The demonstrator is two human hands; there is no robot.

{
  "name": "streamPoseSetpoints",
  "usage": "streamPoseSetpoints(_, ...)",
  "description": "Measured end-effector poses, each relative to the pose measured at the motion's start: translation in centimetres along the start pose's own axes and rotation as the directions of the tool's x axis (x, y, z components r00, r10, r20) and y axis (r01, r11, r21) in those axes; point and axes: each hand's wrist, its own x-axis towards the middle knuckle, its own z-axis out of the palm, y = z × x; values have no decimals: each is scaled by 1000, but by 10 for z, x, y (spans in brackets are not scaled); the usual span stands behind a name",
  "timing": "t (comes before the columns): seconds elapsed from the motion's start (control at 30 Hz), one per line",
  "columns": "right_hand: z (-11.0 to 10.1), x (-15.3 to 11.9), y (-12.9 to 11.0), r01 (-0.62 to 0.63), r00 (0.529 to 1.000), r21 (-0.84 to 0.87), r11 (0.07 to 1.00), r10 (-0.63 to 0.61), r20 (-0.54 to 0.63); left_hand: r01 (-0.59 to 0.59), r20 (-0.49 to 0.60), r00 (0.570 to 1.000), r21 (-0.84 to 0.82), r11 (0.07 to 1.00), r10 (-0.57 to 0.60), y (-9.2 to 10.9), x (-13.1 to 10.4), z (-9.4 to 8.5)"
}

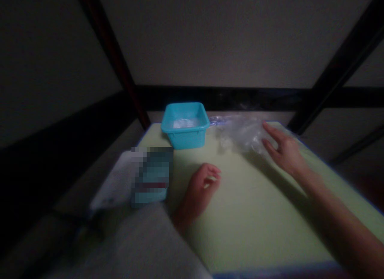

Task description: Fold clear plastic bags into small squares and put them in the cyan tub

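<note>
My right hand (283, 149) reaches across the pale green table top (255, 215) with fingers spread, its fingertips on a crumpled clear plastic bag (240, 131) at the far right. My left hand (201, 187) rests near the table's middle, fingers curled loosely, holding nothing that I can see. A turquoise plastic tub (185, 125) with something white inside stands at the far edge, just left of the bag. The picture is dim and blurred.
A blurred-out blue and white item (151, 175) lies on a white sheet (115, 183) at the table's left edge. Dark frame bars (120, 67) rise behind the tub and at the right (336, 67). A grey sleeve (141, 247) covers my left forearm.
</note>
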Motion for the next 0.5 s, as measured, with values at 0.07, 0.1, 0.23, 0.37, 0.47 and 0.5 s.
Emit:
streamPoseSetpoints(0.07, 8, -3, 4, 24, 994, -118, 993, -11, 104, 13, 7, 1000, -1, 1000, -13, 1, -1, 0)
streamPoseSetpoints(0.1, 13, -4, 7, 27, 989, -184, 983, 1, 151, 18, 12, 1000, -1, 1000, -18, 1, -2, 0)
streamPoseSetpoints(0.23, 24, -8, 21, -40, 977, -342, 939, 108, 182, 11, 16, 1000, 5, 1000, -11, 2, -3, -1)
streamPoseSetpoints(0.37, 21, -4, 31, -175, 983, -362, 916, 186, -4, 22, 21, 1000, 9, 1000, -22, 1, -3, -1)
streamPoseSetpoints(0.47, 21, -3, 32, -186, 982, -351, 918, 181, -46, 33, 30, 999, 6, 999, -33, 0, -3, 0)
streamPoseSetpoints(0.5, 23, -4, 31, -153, 986, -346, 926, 164, 3, 37, 33, 999, 4, 999, -37, 0, -2, 0)
